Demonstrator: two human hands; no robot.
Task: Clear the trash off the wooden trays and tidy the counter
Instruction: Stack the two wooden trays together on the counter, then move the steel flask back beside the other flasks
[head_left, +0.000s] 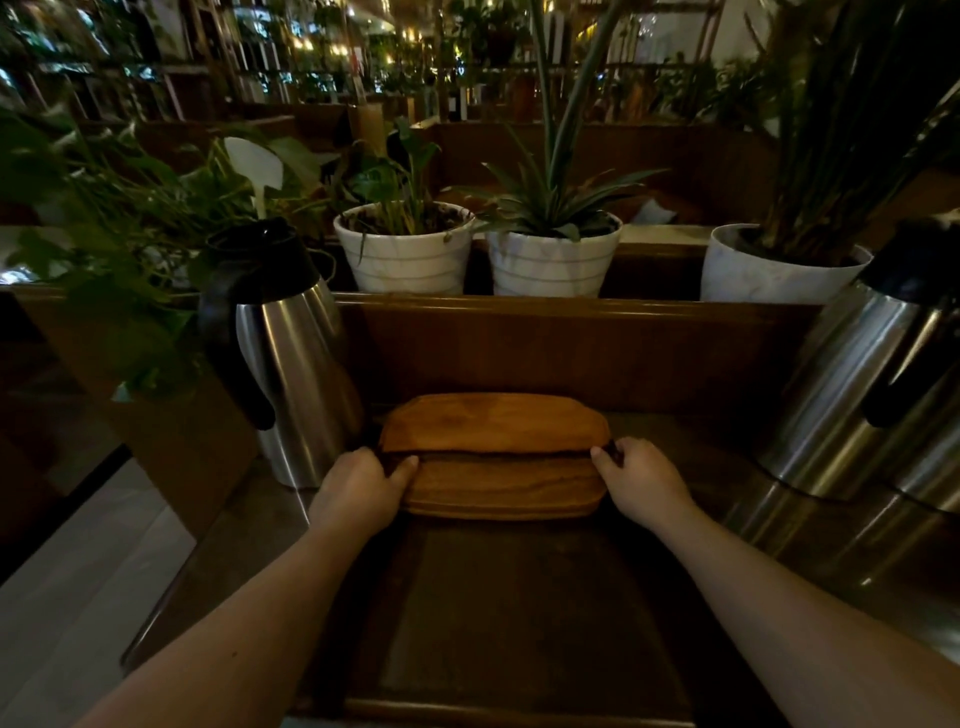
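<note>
Two wooden trays are seen stacked on the dark surface (519, 597), at its far end against a raised wooden back panel (571, 348). The upper tray (493, 421) is tilted, its near edge lifted so that a dark gap is shown between it and the lower tray (498, 488), which lies flat. The left hand (358, 493) is clenched on the left end of the stack, with the thumb laid on the lower tray and the fingers hidden at the gap. The right hand (641, 483) is closed on the right end in the same manner, its thumb at the gap. No trash can be made out on the trays in the dim light. A steel jug with a black handle (280, 353) is stood just left of the trays, and two more steel jugs (872, 379) are placed to the right, well apart from them. Behind the panel, white plant pots (405, 254) are lined up with leafy plants (104, 208) beside them
</note>
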